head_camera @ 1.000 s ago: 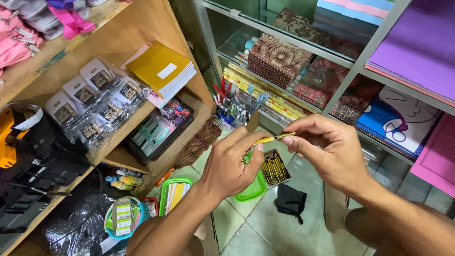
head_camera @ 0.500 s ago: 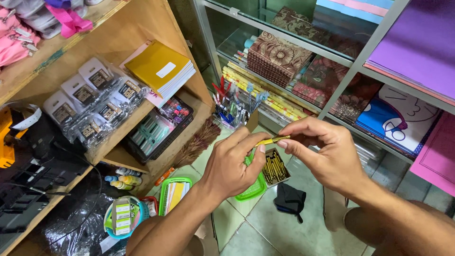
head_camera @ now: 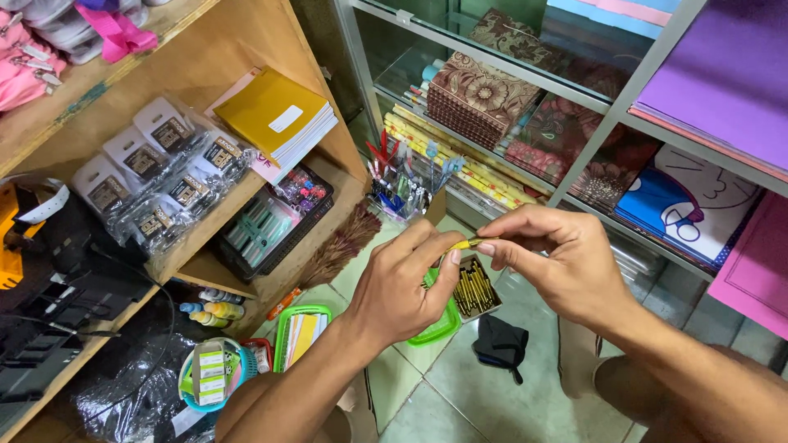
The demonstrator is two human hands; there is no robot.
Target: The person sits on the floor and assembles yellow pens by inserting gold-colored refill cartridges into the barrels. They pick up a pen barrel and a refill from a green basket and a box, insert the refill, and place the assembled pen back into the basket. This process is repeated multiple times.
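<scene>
We look down on a pale green tiled floor (head_camera: 460, 385) between two pieces of furniture. At our left stands a wooden shelf unit (head_camera: 222, 66), its boards slanting across the upper left corner and its lower board running out toward the floor. At our right rises a metal rack (head_camera: 648, 74) with grey uprights and glass shelves (head_camera: 427, 61). Soft, even light falls over everything, with the shelf's lower left corner in shadow.
</scene>
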